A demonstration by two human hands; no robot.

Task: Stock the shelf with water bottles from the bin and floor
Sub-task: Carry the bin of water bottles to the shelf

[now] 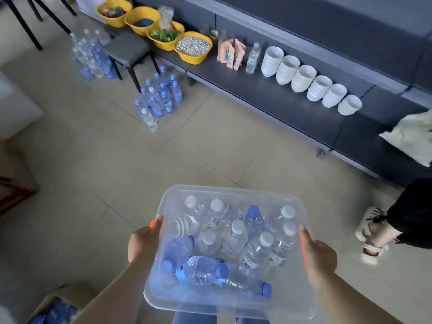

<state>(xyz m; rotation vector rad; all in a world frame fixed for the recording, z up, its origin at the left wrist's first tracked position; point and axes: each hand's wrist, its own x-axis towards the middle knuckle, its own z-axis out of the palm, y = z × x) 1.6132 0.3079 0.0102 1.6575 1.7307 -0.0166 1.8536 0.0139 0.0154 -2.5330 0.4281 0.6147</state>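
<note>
Between the two hands hangs a clear rectangular plastic bin with orange side handles, carried at about waist height above the tiled floor. The left hand grasps the bin's left rim by the orange handle, thumb over the edge; the right hand grasps the right rim in the same way. Neither hand holds a bottle itself.

Inside the bin, between the hands, sit the clear plastic water bottles: most stand upright with white caps, one upright with a blue cap, and a few blue-capped ones lie on their sides at the end nearest the body.

Ahead of the hands and slightly right runs the low dark grey shelf. One lone clear water bottle already stands on it, just beside a row of white ceramic bowl stacks to its right and pink packets to its left; yellow plastic bowls of small goods sit further left. Ahead and to the left, a cluster of blue-capped bottles stands on the floor near a grey stool, with a second cluster beyond it.

Likely risks from here: the loose bottles lying in the bin could roll and shift the load if it tips, loosening a grip that rests only on the rims. Another person's sandalled foot is close to the right hand, so a sideways step could cause a bump. Setting bottles down carelessly beside the bowl stacks could knock them over.
</note>
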